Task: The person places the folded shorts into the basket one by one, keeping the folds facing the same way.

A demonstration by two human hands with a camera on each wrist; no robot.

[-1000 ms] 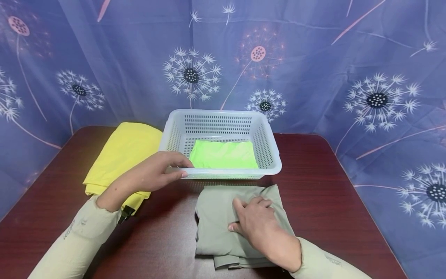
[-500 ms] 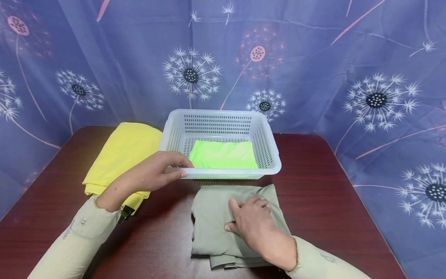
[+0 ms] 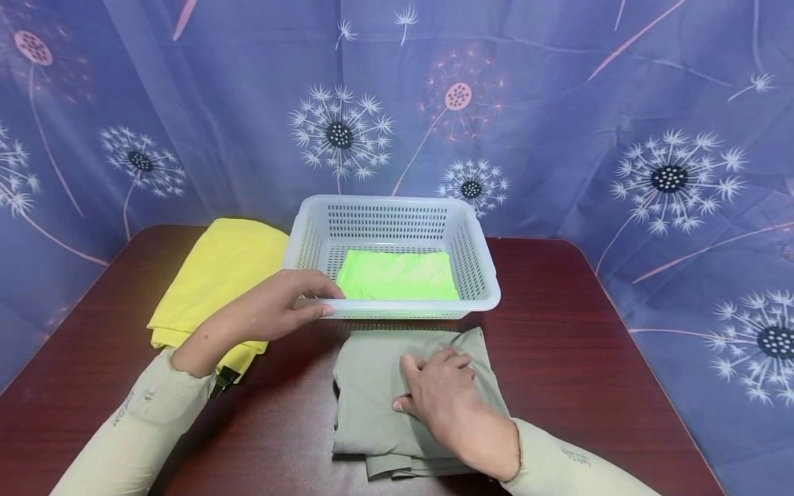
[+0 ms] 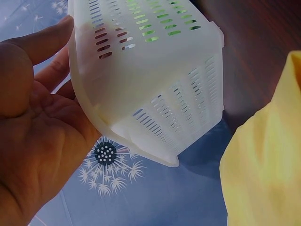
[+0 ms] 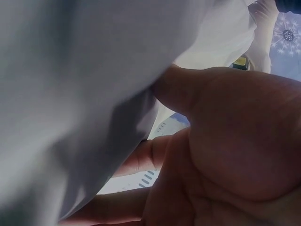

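Observation:
My left hand (image 3: 282,303) grips the near-left rim of a white perforated plastic basket (image 3: 397,309), thumb outside and fingers inside. In the left wrist view, the same hand (image 4: 42,117) holds the basket (image 4: 141,80) by its edge. A folded bright green cloth (image 3: 400,275) lies on the basket's floor. In front of the basket is a folded grey-green garment (image 3: 372,393), flat on the table. My right hand (image 3: 449,410) rests on top of it, fingers slightly bent. In the right wrist view, thumb and fingertips touch the grey fabric (image 5: 70,94); some fingertips are hidden.
A folded yellow cloth (image 3: 223,269) lies left of the basket, partly behind my left forearm. The dark red wooden table (image 3: 571,344) ends at a blue dandelion-print curtain (image 3: 546,124) behind and at the sides.
The grey-green garment has slid slightly to the left, with my right hand moving along on top of it. My left hand and the basket stay in place.

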